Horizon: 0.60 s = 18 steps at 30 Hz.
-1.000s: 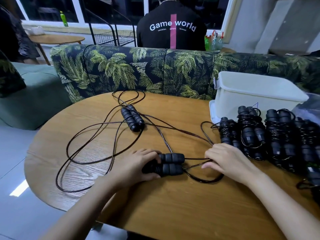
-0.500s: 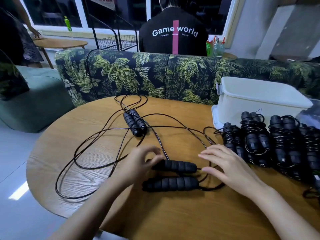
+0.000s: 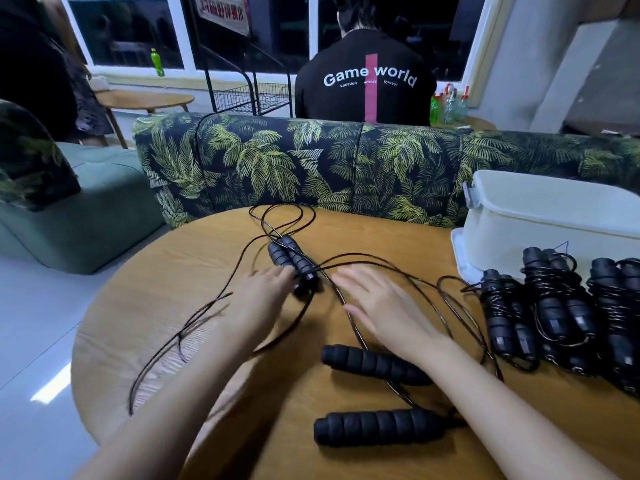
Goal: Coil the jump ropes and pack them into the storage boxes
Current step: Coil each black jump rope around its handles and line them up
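Two loose black jump ropes lie tangled on the round wooden table (image 3: 166,306). One pair of foam handles (image 3: 290,258) lies side by side at the far middle, and my left hand (image 3: 265,292) reaches it, straight fingertips touching its near end. My right hand (image 3: 375,304) is flat, fingers straight, over the crossing cords (image 3: 349,306) just right of those handles. The other two handles (image 3: 375,364) (image 3: 377,432) lie apart near me, with no hand on them. Several coiled ropes (image 3: 554,306) lie in a row at the right. A white storage box (image 3: 554,220) stands behind them.
A palm-print sofa back (image 3: 311,168) runs along the table's far edge, and a person in a black shirt (image 3: 367,81) sits beyond it, facing away. Loose cord loops (image 3: 180,337) spread toward the table's left edge. A green seat (image 3: 79,209) stands at left.
My left hand let go of the near pair of handles, which now lie apart. Both hands moved forward to the far pair of handles and the crossing cords.
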### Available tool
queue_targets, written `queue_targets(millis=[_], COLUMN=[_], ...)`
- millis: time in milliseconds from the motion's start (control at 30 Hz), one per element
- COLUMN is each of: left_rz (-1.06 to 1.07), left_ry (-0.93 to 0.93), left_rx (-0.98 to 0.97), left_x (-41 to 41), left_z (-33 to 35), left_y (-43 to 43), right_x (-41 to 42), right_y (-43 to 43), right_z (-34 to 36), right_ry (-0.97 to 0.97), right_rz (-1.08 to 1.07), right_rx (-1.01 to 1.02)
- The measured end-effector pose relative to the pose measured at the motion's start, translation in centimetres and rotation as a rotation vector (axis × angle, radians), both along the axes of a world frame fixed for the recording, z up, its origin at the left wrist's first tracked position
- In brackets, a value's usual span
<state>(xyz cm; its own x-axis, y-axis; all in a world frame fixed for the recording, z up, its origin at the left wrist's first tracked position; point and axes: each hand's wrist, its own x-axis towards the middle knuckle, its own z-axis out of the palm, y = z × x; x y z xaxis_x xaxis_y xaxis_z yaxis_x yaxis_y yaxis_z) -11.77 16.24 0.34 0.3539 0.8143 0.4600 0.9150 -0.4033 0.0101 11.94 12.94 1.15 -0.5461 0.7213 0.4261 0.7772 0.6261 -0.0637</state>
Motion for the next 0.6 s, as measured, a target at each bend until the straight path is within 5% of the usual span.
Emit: queue_targets(millis=[167, 400, 600], left_rz=[-0.133, -0.243, -0.202], left_ry=[0.078, -0.256, -0.375], left_rx=[0.212, -0.517, -0.745], left_x=[1.9, -1.1, -5.0], left_z=[2.7, 4.0, 7.3], left_y=[-1.6, -0.4, -0.1], right_x=[-2.3, 2.2, 5.7], right_y=[3.6, 4.2, 4.6], right_z=[2.5, 3.9, 4.3], right_ry=[-0.108, -0.072, 0.086], right_rz=[0.063, -0.105, -0.350], right_rx=[0.112, 0.048, 0.146])
